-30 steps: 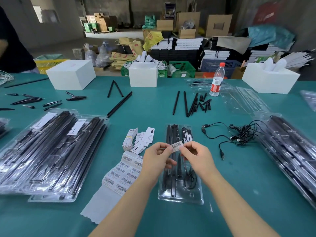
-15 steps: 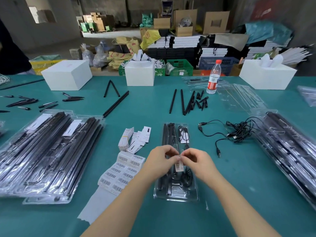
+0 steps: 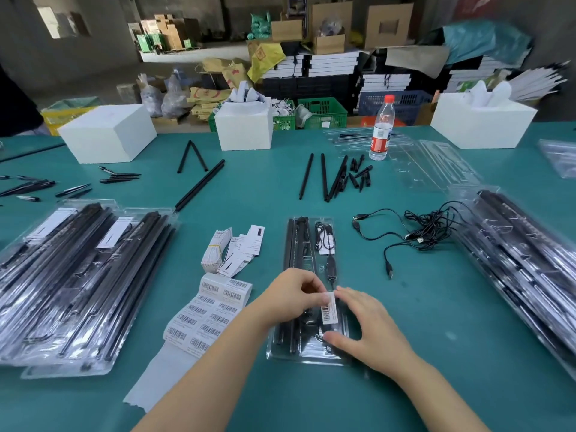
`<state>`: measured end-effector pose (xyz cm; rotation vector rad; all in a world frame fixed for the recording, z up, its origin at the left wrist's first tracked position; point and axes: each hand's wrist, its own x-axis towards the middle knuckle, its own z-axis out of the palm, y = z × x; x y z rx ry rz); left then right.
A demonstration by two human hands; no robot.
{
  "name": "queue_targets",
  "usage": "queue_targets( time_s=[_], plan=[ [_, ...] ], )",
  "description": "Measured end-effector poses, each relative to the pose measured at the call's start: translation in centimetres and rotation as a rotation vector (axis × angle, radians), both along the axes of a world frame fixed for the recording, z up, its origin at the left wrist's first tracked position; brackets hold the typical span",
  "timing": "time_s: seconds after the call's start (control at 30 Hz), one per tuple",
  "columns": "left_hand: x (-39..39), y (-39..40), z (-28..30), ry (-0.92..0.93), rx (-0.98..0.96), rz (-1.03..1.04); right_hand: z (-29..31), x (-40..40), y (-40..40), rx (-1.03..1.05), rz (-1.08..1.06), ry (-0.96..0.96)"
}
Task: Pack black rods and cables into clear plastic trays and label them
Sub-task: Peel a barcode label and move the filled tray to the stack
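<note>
Both hands work over the near end of the clear tray [image 3: 307,358], at the table's centre: my left hand [image 3: 288,299] pinches the top edge of the barcode label [image 3: 329,308], while my right hand [image 3: 363,327] lies with fingers straight, pressing it flat. If I smooth unevenly, I judge the label could crease or stick crooked on the slick ribbed plastic. Black rods fill the tray's left side, with a coiled cable [image 3: 324,236] on the right.

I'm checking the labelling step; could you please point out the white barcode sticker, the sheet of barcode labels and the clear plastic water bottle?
White barcode sticker [image 3: 329,310]: head view, its printed middle.
Sheet of barcode labels [image 3: 208,316]: head view, sheet centre.
Clear plastic water bottle [image 3: 382,130]: head view, its body.
</note>
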<state>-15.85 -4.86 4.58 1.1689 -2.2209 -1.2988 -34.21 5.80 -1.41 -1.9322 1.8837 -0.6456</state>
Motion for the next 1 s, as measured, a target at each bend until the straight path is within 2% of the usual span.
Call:
queue_targets(
  time_s=[0.17, 0.5, 0.8, 1.0],
  plan=[
    [-0.6, -0.3, -0.2, -0.089, 0.05, -0.06, -0.1, -0.1, 0.0, -0.018, -0.03, -0.027],
    [-1.1, -0.6, -0.7, -0.127, 0.061, -0.102, 0.1, -0.1, 0.3, -0.023, -0.023, -0.062],
    [-1.4, -0.5, -1.1, -0.175, 0.013, -0.103, -0.2, 0.0, 0.3, -0.036, -0.007, 0.027],
    [-1.8, 0.2, -1.3, -0.221, -0.078, -0.098, -0.3, 0.0, 0.2, -0.058, -0.014, 0.009]
  ],
)
